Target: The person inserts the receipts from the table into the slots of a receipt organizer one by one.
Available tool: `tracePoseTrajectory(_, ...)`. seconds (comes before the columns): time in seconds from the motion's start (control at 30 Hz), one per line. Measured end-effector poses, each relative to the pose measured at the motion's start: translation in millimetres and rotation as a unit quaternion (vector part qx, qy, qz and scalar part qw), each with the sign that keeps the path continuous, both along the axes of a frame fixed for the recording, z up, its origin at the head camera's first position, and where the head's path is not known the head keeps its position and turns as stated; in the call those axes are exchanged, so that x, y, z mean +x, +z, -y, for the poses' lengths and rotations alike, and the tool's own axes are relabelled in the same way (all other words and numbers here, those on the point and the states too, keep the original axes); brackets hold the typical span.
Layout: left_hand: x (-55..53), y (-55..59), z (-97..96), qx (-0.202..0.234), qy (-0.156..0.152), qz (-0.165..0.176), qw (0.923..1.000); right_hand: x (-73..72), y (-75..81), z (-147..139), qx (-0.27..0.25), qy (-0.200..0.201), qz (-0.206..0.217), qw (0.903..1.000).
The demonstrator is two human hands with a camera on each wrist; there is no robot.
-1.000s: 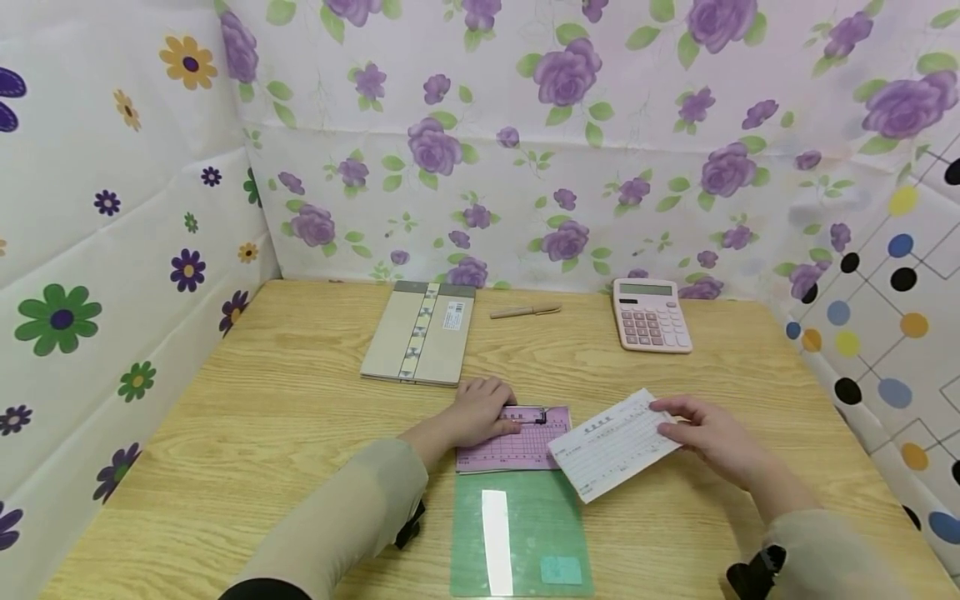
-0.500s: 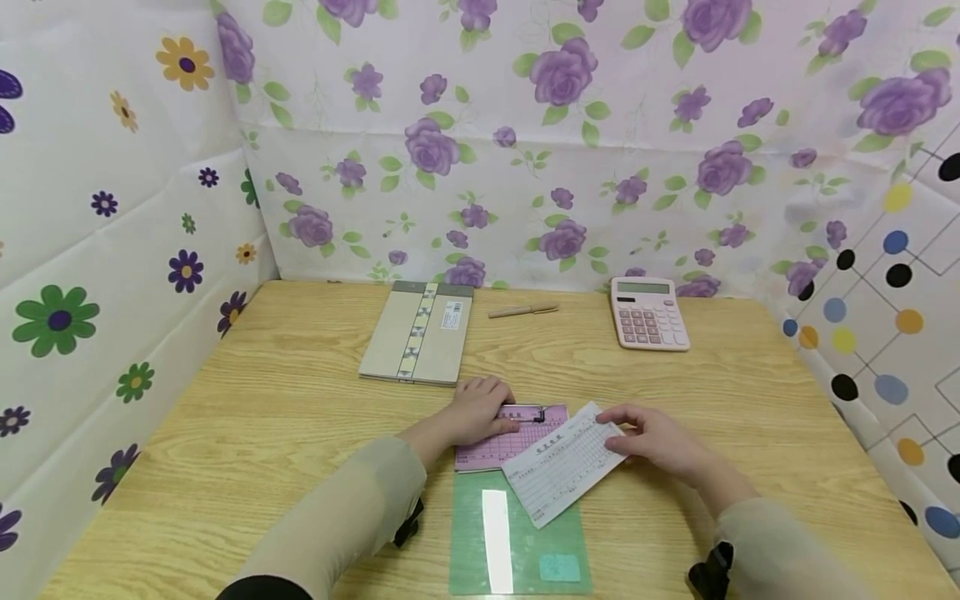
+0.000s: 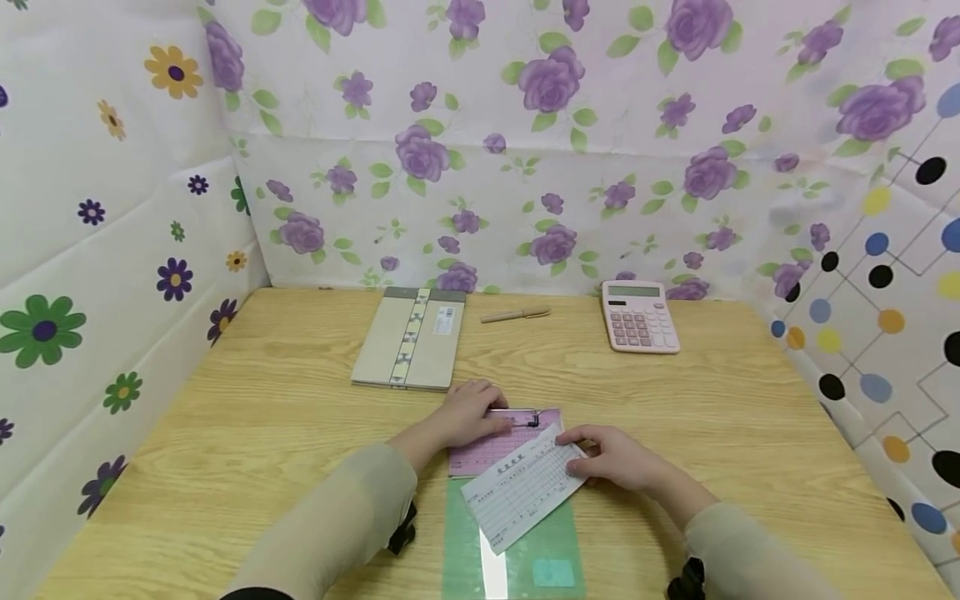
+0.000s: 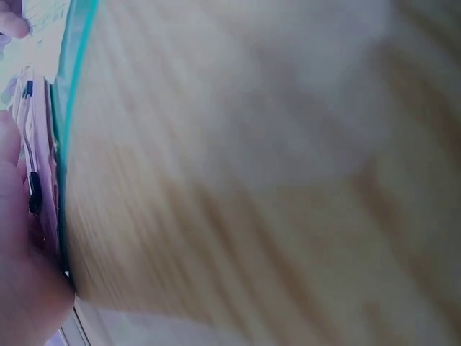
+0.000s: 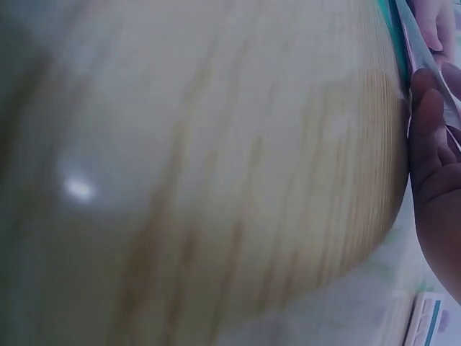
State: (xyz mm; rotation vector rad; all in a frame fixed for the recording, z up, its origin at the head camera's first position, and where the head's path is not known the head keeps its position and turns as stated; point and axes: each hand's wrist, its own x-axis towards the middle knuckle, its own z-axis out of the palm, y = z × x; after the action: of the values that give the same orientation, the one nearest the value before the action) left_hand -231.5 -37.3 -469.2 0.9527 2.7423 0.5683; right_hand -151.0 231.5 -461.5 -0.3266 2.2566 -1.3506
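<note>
My right hand (image 3: 611, 457) pinches the right end of a white printed form (image 3: 517, 492) between thumb and fingers. The form slants over a green clipboard (image 3: 459, 533) and covers part of a pink printed form (image 3: 480, 454) at its top. A wire clip with a black tip (image 3: 533, 419) lies across the pink form's upper edge. Over the clipboard's upper left corner rests my left hand (image 3: 468, 414), its thumb beside the clip. In the left wrist view, the left hand (image 4: 25, 252) lies along the pink form's edge. The right wrist view shows the right hand's fingers (image 5: 428, 119) at the paper.
A beige notebook (image 3: 408, 342) lies behind the left hand, with a pen (image 3: 516, 315) to its right. A pink calculator (image 3: 640, 317) sits at the back right of the wooden table (image 3: 262, 417). Patterned cloth walls (image 3: 487, 208) enclose the table's back and sides.
My right hand has carried the white form left and toward me, from the clipboard's right side to over it. The left hand has stayed at the clipboard's corner.
</note>
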Motion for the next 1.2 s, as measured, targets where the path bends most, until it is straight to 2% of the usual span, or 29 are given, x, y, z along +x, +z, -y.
tracePoseTrajectory(0.3,0.1,-1.4,-4.7,-0.006,0.006,-0.019,0.9998,-0.2,1.4,1,0.014,-0.009,-0.011,0.9998)
tracePoseTrajectory(0.57,1.5,-0.4,-5.3,-0.007,0.009,-0.036,0.9993,3.0,0.0,12,0.044,-0.033,-0.062,0.9965)
tracePoseTrajectory(0.8,3.5,2.0,-7.6,-0.029,0.017,-0.016,0.9993,4.5,-0.5,16,0.062,-0.057,-0.066,0.9943)
tracePoseTrajectory(1.03,3.9,-1.3,-9.9,-0.048,0.014,-0.042,0.9978,5.1,-0.9,15,0.068,-0.063,-0.073,0.993)
tracePoseTrajectory(1.1,4.1,-1.7,-9.9,-0.05,0.01,-0.052,0.9973,5.9,-1.8,17,0.076,-0.059,-0.094,0.9909)
tracePoseTrajectory(1.2,5.0,-0.9,-9.8,-0.05,0.006,-0.069,0.9963,7.2,-3.0,22,0.104,-0.053,-0.149,0.9819)
